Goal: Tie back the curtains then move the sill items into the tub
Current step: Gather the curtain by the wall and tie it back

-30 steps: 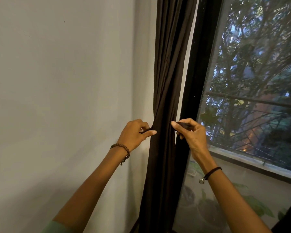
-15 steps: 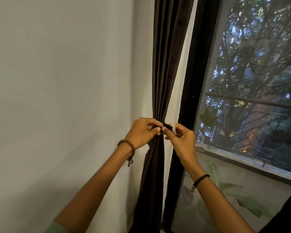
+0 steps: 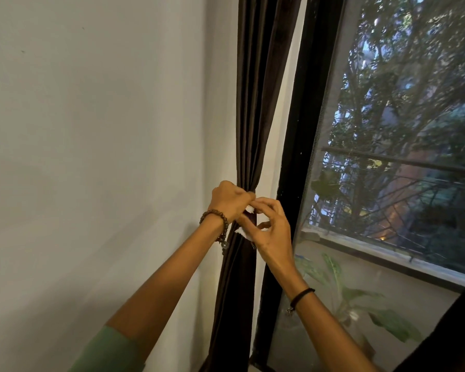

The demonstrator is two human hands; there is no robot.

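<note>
Fingers of the left hand curl round the pleated dark curtain; beside it, the right hand pinches a white-tipped tie.

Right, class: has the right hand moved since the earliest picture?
Yes. The right hand has moved left, off the black window frame onto the gathered curtain, meeting the left hand at the tie.

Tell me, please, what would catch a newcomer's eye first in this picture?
Mid-frame, the left hand and the right hand pinch a white-tipped tieback around the bunched folds of a dark brown curtain beside the pale wall. To the right, a black-framed window with a mesh screen shows trees and a railing, with leafy plants low behind the screen.
</note>
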